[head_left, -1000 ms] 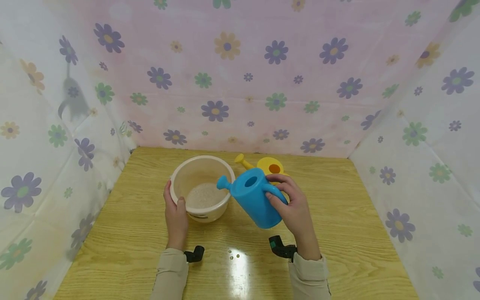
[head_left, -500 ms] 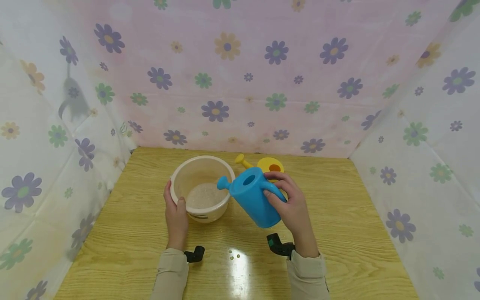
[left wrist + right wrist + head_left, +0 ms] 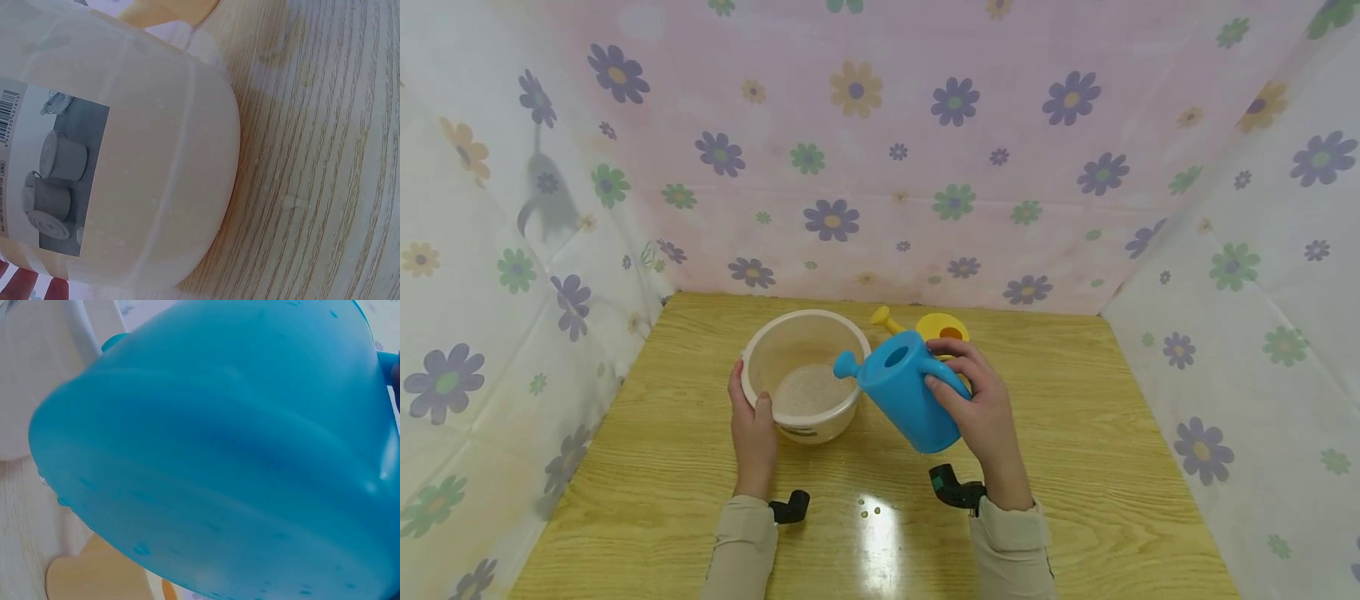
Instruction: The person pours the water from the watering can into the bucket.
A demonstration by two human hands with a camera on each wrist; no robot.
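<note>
My left hand (image 3: pixel 754 433) holds the cream bucket (image 3: pixel 823 427) at its left rim, thumb over the edge and fingers along the outer wall. Pale, finely textured contents or a textured bottom show inside the bucket. In my right hand (image 3: pixel 988 408) is a blue watering can (image 3: pixel 910 400), gripped by its handle. It leans toward the bucket, and its spout head overlaps the bucket's right rim. The left wrist view shows a printed label (image 3: pixel 62 169) on the bucket's side. Drops cling to the blue can's underside (image 3: pixel 206 437) in the right wrist view.
A yellow watering can (image 3: pixel 934 327) stands behind the blue one, partly hidden by it. Several small bits or drops (image 3: pixel 870 508) lie on the wooden table (image 3: pixel 1097 467) near the front. Flower-printed cloth (image 3: pixel 887 179) encloses the back and sides.
My right hand and the blue watering can have shifted slightly left and back, away from me. The left hand stays on the bucket, which has kept its place.
</note>
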